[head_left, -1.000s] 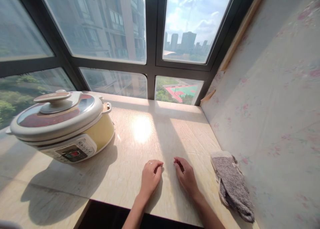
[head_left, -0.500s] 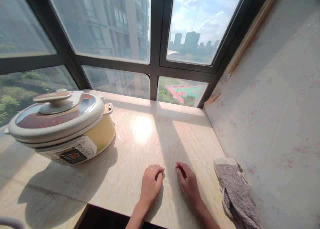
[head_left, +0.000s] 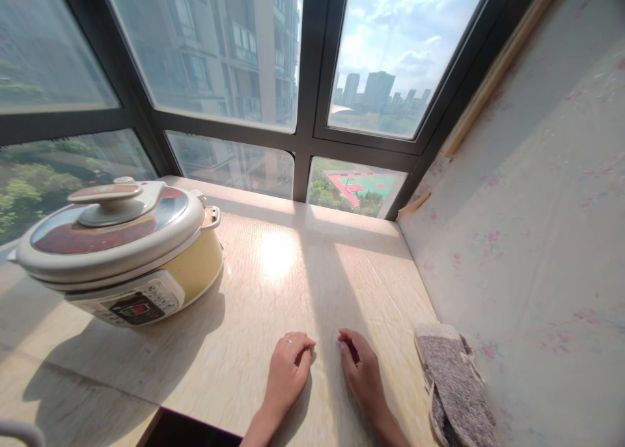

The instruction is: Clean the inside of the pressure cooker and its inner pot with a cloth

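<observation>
My left hand (head_left: 288,369) rests on the pale marble-patterned countertop (head_left: 254,310), its fingers curled in and a ring on one of them. Across a narrow gap, my right hand (head_left: 360,372) lies on the same surface, also loosely curled with the thumb close to the fingers. Nothing shows in either hand. A grey knitted cloth item (head_left: 452,375) with a pale edge, perhaps a folded slipper or towel, lies to the right of my right hand. Left of my hands stands a yellow and white electric cooker (head_left: 195,258) with its glass lid on.
Dark-framed windows (head_left: 305,141) rise along the back of the counter. A floral-papered wall (head_left: 527,258) bounds the right side. At the front left, a dark opening (head_left: 190,431) lies below the counter edge, and part of a grey curved tube (head_left: 22,432) shows in the corner.
My view has tilted slightly, so both hands and the cloth item appear a little lower and further left. The hands keep the same curled pose on the counter.
</observation>
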Tool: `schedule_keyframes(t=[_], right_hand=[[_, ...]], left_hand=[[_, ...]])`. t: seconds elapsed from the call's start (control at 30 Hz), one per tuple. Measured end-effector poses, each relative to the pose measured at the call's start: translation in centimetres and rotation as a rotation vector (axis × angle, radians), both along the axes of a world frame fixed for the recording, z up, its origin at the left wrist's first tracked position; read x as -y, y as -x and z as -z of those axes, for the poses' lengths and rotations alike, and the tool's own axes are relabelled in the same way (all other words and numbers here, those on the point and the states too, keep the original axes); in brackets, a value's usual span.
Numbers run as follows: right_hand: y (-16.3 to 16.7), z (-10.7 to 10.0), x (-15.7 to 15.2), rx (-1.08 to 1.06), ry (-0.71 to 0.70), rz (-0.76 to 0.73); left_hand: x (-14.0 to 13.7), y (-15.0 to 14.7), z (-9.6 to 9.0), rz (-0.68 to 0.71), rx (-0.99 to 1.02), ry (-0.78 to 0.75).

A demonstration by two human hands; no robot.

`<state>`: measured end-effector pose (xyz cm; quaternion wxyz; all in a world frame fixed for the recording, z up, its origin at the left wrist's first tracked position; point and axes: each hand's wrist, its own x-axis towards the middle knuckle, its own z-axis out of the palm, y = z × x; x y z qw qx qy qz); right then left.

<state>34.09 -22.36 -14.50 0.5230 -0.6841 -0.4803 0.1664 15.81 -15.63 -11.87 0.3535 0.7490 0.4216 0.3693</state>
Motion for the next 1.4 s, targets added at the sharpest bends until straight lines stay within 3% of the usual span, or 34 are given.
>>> schedule_keyframes(t=[0.53, 0.97, 1.4], right_hand=[[-0.1, -0.6, 0.0, 0.083, -0.024, -0.062], [-0.7, 1.2, 0.4, 0.022, 0.025, -0.038], [-0.8, 0.6, 0.3, 0.004, 0.067, -0.035]], left_hand=[[0.5, 0.2, -0.2, -0.011, 0.048, 0.061], [0.9, -0.2, -0.3, -0.086, 0.104, 0.133], [1.1, -0.2, -0.3, -0.096, 0.127, 0.135]])
